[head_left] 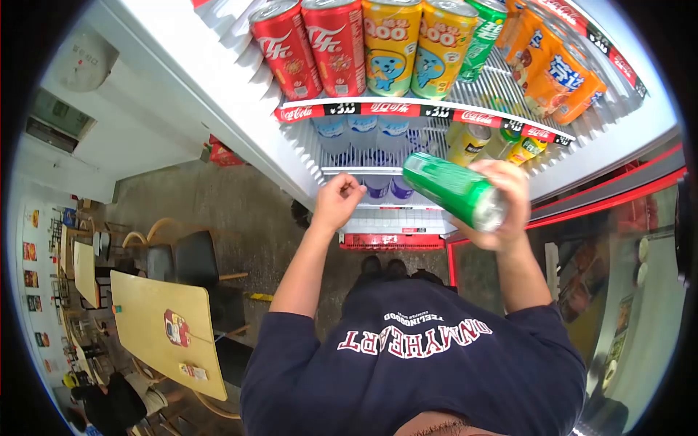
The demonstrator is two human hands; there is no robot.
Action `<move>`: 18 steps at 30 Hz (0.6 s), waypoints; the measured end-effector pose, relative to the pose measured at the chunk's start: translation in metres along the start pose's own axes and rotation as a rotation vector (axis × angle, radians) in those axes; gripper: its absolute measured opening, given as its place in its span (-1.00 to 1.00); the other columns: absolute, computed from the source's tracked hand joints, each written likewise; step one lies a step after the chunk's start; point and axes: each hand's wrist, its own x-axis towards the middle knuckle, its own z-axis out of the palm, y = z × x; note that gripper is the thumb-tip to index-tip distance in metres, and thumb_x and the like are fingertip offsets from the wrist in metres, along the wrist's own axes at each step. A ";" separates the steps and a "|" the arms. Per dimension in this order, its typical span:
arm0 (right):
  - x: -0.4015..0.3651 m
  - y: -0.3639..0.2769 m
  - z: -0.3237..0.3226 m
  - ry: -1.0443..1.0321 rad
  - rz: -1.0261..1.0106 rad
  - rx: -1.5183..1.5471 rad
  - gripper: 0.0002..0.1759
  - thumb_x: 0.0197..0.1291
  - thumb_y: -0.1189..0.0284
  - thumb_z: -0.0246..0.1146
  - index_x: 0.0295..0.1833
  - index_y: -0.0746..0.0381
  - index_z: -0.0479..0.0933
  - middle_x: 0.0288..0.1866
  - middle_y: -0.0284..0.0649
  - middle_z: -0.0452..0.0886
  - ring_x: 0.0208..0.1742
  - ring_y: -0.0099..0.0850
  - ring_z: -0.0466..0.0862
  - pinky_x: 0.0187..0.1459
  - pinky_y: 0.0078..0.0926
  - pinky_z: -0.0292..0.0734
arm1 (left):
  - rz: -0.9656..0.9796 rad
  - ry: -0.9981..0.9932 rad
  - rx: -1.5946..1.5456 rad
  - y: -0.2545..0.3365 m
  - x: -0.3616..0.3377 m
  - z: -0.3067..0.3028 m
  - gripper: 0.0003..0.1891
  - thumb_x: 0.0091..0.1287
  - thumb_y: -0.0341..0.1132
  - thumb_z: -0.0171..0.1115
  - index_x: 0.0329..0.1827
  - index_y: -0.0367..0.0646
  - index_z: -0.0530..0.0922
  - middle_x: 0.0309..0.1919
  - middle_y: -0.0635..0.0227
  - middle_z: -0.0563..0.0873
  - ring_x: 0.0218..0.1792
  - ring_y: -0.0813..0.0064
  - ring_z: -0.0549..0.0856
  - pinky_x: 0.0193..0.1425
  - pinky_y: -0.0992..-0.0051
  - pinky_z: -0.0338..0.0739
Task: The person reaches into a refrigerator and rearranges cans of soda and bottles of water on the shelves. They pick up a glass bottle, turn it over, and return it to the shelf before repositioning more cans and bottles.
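The green can is in your right hand, fingers wrapped round its near end. Its long axis runs from ten o'clock to four o'clock, before the open cooler's shelf. Your left hand sits at nine o'clock from it, near but apart, loosely curled and empty.

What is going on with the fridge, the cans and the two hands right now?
fridge door: open, swung out to the side.
green can: out of the fridge, tilted, held up in front of the shelves.
right hand: closed around the green can.
left hand: curled into a fist, nothing seen in it.
red cans: standing in a row on the shelf.
yellow cans: standing beside the red cans.
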 end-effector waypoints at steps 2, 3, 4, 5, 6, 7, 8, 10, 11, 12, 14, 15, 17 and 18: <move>-0.023 0.018 0.045 -0.023 0.061 0.016 -0.17 -0.14 0.44 0.68 0.28 0.27 0.43 0.14 0.00 0.56 0.14 -0.11 0.64 0.16 -0.19 0.59 | -0.010 -0.013 0.036 -0.006 -0.008 0.006 -0.66 0.24 -0.37 0.51 0.02 -0.25 0.60 -0.25 0.33 0.70 -0.27 0.56 0.65 -0.11 0.50 0.58; -0.030 0.025 0.065 -0.038 0.089 0.004 -0.15 -0.15 0.45 0.69 0.29 0.25 0.42 0.15 -0.01 0.55 0.17 -0.10 0.62 0.18 -0.17 0.58 | 0.025 0.012 0.063 -0.004 -0.010 0.010 -0.60 0.24 -0.37 0.50 0.10 -0.25 0.57 -0.18 0.28 0.70 -0.22 0.49 0.66 -0.06 0.46 0.59; -0.036 0.032 0.083 -0.020 0.132 0.004 -0.15 -0.16 0.44 0.70 0.28 0.26 0.43 0.15 -0.02 0.55 0.16 -0.10 0.62 0.18 -0.19 0.57 | 0.062 0.037 0.090 0.001 -0.011 0.014 -0.53 0.24 -0.38 0.49 0.18 -0.26 0.54 -0.12 0.23 0.70 -0.18 0.43 0.68 -0.01 0.43 0.61; -0.039 0.038 0.099 -0.003 0.173 0.005 -0.16 -0.17 0.44 0.70 0.27 0.27 0.45 0.16 -0.03 0.55 0.16 -0.10 0.62 0.19 -0.21 0.57 | 0.100 0.064 0.118 0.004 -0.012 0.016 -0.46 0.24 -0.38 0.49 0.27 -0.26 0.52 -0.05 0.19 0.70 -0.14 0.37 0.70 0.04 0.39 0.62; -0.037 0.040 0.113 0.025 0.203 0.011 -0.16 -0.22 0.46 0.70 0.26 0.25 0.50 0.15 -0.04 0.55 0.15 -0.10 0.62 0.18 -0.22 0.57 | 0.065 0.030 0.136 0.003 -0.013 0.015 -0.29 0.23 -0.37 0.48 0.45 -0.26 0.39 0.11 0.07 0.65 -0.04 0.25 0.71 0.13 0.32 0.63; -0.033 0.043 0.123 0.023 0.189 0.014 -0.17 -0.23 0.47 0.70 0.26 0.24 0.50 0.15 -0.05 0.55 0.15 -0.09 0.62 0.18 -0.22 0.57 | 0.057 0.039 0.133 0.002 -0.015 0.014 -0.28 0.23 -0.36 0.48 0.46 -0.26 0.39 0.12 0.06 0.65 -0.03 0.24 0.71 0.13 0.32 0.63; -0.028 0.046 0.132 0.022 0.176 0.017 -0.17 -0.23 0.48 0.69 0.26 0.22 0.51 0.15 -0.05 0.55 0.16 -0.09 0.62 0.18 -0.22 0.57 | 0.050 0.047 0.130 0.005 -0.016 0.012 -0.27 0.23 -0.35 0.48 0.47 -0.27 0.38 0.13 0.05 0.64 -0.02 0.24 0.71 0.13 0.31 0.63; -0.021 0.049 0.144 0.012 0.205 0.026 -0.18 -0.24 0.51 0.66 0.26 0.19 0.53 0.17 -0.05 0.55 0.17 -0.08 0.61 0.19 -0.23 0.56 | 0.032 0.030 0.152 0.010 -0.017 0.005 -0.23 0.25 -0.32 0.47 0.52 -0.28 0.34 0.19 0.00 0.60 0.03 0.20 0.72 0.15 0.30 0.62; -0.018 0.049 0.143 -0.002 0.215 0.023 -0.18 -0.24 0.51 0.66 0.26 0.20 0.53 0.17 -0.05 0.54 0.18 -0.08 0.61 0.20 -0.23 0.56 | 0.056 0.034 0.166 0.009 -0.018 0.002 -0.24 0.26 -0.32 0.46 0.52 -0.27 0.34 0.20 0.00 0.60 0.04 0.19 0.72 0.16 0.28 0.62; -0.014 0.049 0.140 -0.016 0.226 0.017 -0.18 -0.25 0.51 0.66 0.26 0.20 0.53 0.17 -0.05 0.54 0.18 -0.08 0.61 0.20 -0.23 0.56 | 0.079 0.035 0.179 0.006 -0.020 -0.001 -0.25 0.26 -0.32 0.46 0.52 -0.26 0.34 0.21 -0.01 0.60 0.06 0.17 0.72 0.17 0.27 0.61; -0.010 0.044 0.128 -0.013 0.271 -0.002 -0.17 -0.24 0.51 0.65 0.28 0.22 0.53 0.17 -0.04 0.55 0.18 -0.10 0.61 0.21 -0.25 0.56 | 0.096 0.024 0.216 0.004 -0.026 -0.007 -0.25 0.27 -0.32 0.45 0.52 -0.25 0.35 0.23 -0.02 0.59 0.08 0.14 0.72 0.20 0.24 0.60; -0.015 0.044 0.121 -0.007 0.300 -0.035 -0.15 -0.20 0.50 0.64 0.32 0.24 0.50 0.18 -0.06 0.55 0.19 -0.12 0.61 0.21 -0.26 0.55 | 0.090 0.019 0.244 0.004 -0.030 -0.013 -0.26 0.27 -0.32 0.45 0.52 -0.24 0.35 0.24 -0.03 0.59 0.10 0.13 0.71 0.21 0.23 0.60; -0.017 0.045 0.108 0.060 0.342 -0.133 -0.18 -0.16 0.45 0.62 0.31 0.26 0.50 0.15 -0.06 0.57 0.16 -0.10 0.62 0.14 -0.25 0.59 | 0.076 0.018 0.278 0.001 -0.034 -0.022 -0.26 0.26 -0.32 0.45 0.51 -0.23 0.37 0.25 -0.03 0.58 0.13 0.10 0.70 0.24 0.22 0.58; -0.020 0.042 0.103 0.070 0.509 -0.073 -0.17 -0.08 0.47 0.59 0.36 0.31 0.44 0.17 -0.08 0.55 0.21 -0.14 0.60 0.23 -0.24 0.55 | 0.066 0.023 0.284 -0.003 -0.037 -0.026 -0.27 0.26 -0.31 0.45 0.51 -0.22 0.37 0.26 -0.03 0.58 0.15 0.09 0.70 0.25 0.21 0.58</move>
